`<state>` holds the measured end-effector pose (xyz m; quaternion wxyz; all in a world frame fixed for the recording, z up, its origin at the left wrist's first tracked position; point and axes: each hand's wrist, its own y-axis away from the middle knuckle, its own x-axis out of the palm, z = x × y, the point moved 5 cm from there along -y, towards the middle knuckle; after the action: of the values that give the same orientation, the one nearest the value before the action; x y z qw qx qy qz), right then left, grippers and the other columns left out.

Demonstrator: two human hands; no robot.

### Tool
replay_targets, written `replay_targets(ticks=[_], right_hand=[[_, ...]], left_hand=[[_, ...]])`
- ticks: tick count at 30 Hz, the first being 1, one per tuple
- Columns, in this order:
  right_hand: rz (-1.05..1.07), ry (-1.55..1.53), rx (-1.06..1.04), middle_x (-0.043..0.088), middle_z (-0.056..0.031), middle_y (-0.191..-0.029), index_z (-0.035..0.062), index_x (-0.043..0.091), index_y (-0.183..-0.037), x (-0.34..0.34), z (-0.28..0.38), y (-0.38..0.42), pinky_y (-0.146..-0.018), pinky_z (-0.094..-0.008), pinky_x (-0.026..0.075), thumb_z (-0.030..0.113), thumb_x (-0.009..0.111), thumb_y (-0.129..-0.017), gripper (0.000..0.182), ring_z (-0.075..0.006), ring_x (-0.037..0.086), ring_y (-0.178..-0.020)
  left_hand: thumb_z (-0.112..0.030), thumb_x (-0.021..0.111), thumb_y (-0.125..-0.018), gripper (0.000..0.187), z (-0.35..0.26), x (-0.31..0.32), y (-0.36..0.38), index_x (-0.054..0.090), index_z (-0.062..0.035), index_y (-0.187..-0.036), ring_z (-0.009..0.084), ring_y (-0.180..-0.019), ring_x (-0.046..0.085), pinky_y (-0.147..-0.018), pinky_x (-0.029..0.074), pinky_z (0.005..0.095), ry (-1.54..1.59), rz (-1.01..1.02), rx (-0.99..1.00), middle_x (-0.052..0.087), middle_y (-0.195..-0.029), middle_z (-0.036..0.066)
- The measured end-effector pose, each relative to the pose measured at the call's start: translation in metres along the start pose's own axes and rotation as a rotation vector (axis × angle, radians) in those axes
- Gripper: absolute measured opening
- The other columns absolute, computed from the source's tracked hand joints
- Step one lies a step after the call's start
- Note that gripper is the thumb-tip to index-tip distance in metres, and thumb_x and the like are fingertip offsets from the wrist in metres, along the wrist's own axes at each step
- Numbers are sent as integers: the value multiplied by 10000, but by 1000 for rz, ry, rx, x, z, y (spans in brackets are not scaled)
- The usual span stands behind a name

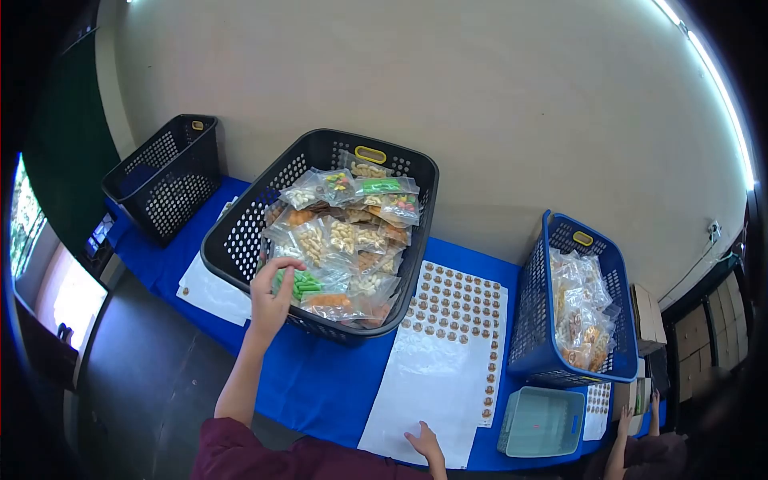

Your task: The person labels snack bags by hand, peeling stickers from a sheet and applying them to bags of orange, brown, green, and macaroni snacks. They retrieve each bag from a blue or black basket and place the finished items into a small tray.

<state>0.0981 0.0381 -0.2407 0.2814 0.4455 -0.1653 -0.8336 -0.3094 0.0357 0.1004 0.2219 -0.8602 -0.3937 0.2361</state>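
Left hand [270, 301] at packets [342, 238] in basket [245, 235], cannot tell if gripping; right hand [426, 443] spread, empty, over sheet [416, 384], seemingly laid flat for easy reach.

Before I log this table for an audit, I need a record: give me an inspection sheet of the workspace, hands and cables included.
Surface: blue tablecloth, partly under the sticker sheet.
Job's things: snack bags in the large black basket; more in the blue basket.
Clutter: pale green tray; smaller black basket at far left; cardboard box beside the blue basket.
Hands: left hand at a green-filled bag, grip unclear; right hand open at the sheet's blank part, contact unclear.
Cables: thin cable below the wall socket.
Surroundings: beige wall; co-worker's hands at far right.
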Motion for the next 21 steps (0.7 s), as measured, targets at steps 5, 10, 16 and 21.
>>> replay_targets(ticks=[5,10,16,21], right_hand=[[-68,93,122,511,-292,-1056,-65,339,-1212,0,12,-2,-842,-426,417,354,610,-714,705,-402,510,-983],[-129,100,195,536,-301,-1010,-42,402,-1189,-7,19,6,-825,-410,433,379,605,-713,667,-411,524,-964],[-125,56,141,465,-323,-1101,-36,421,-1171,1,3,6,-856,-414,412,403,590,-725,649,-399,503,-1008],[25,94,66,240,-372,-1266,-43,374,-1218,26,-11,13,-941,-391,342,439,585,-725,721,-428,385,-1129]], left_hand=[[-82,521,-820,247,6,52,-19,496,0,-1053,202,-831,583,-777,435,308,-4,399,60,599,-900,101],[-528,626,-686,846,69,79,-33,322,3,-1271,300,-1052,507,-864,414,327,-441,1235,-182,488,-1170,208],[-530,646,-660,837,96,98,-53,358,-2,-1243,301,-1038,512,-866,413,334,-608,1427,-174,506,-1149,189],[-559,670,-601,888,135,134,-32,373,-8,-1231,317,-1065,486,-889,395,334,-808,1597,-114,504,-1148,183]])
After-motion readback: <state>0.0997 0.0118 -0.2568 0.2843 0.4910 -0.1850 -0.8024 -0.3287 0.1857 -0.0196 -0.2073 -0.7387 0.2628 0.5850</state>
